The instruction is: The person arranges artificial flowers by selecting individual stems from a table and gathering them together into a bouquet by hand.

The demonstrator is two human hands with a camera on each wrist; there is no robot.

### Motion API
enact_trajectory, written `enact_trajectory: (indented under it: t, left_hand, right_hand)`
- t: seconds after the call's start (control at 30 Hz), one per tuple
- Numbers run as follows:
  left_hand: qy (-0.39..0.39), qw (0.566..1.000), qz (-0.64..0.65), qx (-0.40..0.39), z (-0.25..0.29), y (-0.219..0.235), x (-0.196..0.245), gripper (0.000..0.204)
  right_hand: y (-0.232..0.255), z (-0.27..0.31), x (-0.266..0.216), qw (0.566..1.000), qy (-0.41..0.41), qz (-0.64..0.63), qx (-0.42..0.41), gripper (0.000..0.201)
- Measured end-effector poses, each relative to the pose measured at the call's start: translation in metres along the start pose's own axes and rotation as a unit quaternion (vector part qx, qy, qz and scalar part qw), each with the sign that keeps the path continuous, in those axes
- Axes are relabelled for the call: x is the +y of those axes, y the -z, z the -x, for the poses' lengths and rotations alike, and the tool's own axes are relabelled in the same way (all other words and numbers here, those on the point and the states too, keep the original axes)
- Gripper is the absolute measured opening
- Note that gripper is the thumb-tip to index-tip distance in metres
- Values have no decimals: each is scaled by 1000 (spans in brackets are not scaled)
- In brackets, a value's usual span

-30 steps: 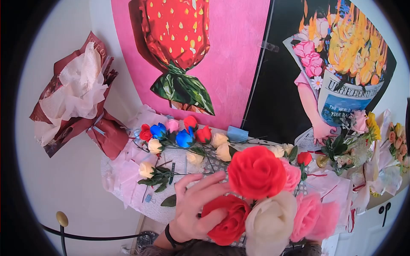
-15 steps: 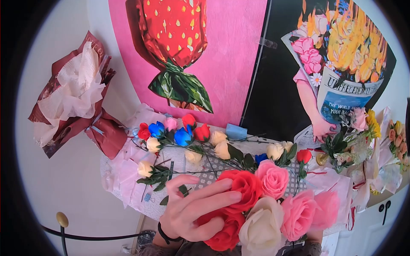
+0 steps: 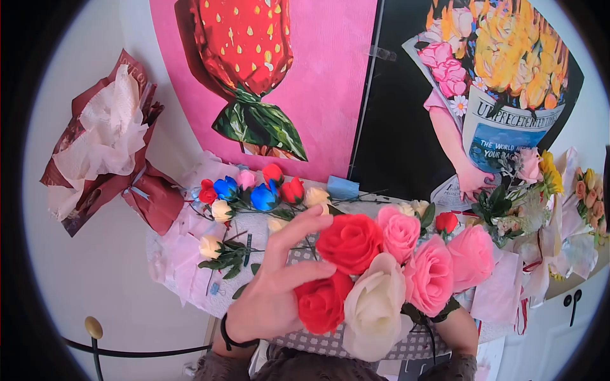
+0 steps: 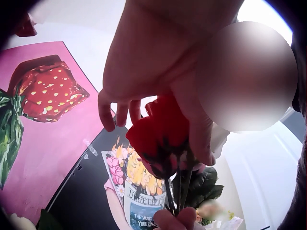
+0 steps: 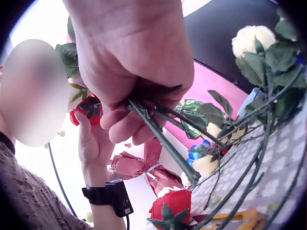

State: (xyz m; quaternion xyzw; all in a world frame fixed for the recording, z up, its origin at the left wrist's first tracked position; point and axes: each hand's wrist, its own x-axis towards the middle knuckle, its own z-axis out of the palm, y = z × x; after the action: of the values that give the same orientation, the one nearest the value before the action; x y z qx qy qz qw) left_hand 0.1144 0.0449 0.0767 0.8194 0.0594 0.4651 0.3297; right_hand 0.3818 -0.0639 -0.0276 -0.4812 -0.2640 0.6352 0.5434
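In the head view my left hand (image 3: 270,289) is beside the red roses (image 3: 349,243), its bent fingers spread and touching their left edges. The left wrist view shows that hand (image 4: 158,57) over the red blooms (image 4: 168,122), thumb along one side. My right hand (image 5: 136,62) grips several green stems (image 5: 160,139) in its curled fingers in the right wrist view; the head view hides it behind the blooms. A white rose (image 3: 375,305) and pink roses (image 3: 431,276) are in the same bunch.
Loose blue (image 3: 265,197), red (image 3: 447,222) and cream roses (image 3: 210,246) lie on the table cloth. A wrapped bouquet (image 3: 553,216) is at the right, dark red wrapping (image 3: 152,203) at the left. Two pictures (image 3: 330,95) stand behind.
My left hand's fingers have drawn back from across the upper red rose to its left edge. The bunch has spread and turned, and the blooms sit higher in the head view.
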Motion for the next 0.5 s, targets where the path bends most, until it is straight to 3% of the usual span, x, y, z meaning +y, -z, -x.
enact_trajectory:
  t: [0.03, 0.1, 0.23, 0.3, 0.33, 0.37, 0.43, 0.47, 0.5]
  left_hand:
    - [0, 1000, 0, -1, -3, 4, -1, 51]
    - [15, 994, -8, -106, -9, 10, -3, 66]
    - [28, 987, -74, -143, -29, 32, 6, 83]
    - [-1, 989, -10, -146, -41, 42, 16, 93]
    - [-15, 989, -56, -135, -46, 41, 25, 96]
    - [-18, 989, -55, -138, -51, 36, 37, 96]
    - [-101, 945, -185, -249, -61, 17, 59, 76]
    - [-104, 945, -184, -248, -63, 3, 59, 76]
    - [-179, 932, -241, -201, -64, -11, 54, 67]
  right_hand:
    - [1, 1, 0, 1000, 0, -4, 0, 53]
    - [2, 3, -1, 1000, 1, -9, -2, 53]
    - [5, 13, 0, 1000, 6, -24, 1, 53]
    - [3, 16, 0, 999, 11, -32, 1, 53]
    - [2, 16, -1, 999, 15, -37, 1, 53]
    - [1, 17, -1, 999, 18, -41, 2, 53]
    - [-2, 19, -4, 999, 24, -47, 6, 53]
    - [-3, 18, -6, 998, 26, -49, 8, 53]
    - [-4, 19, -7, 998, 28, -51, 9, 53]
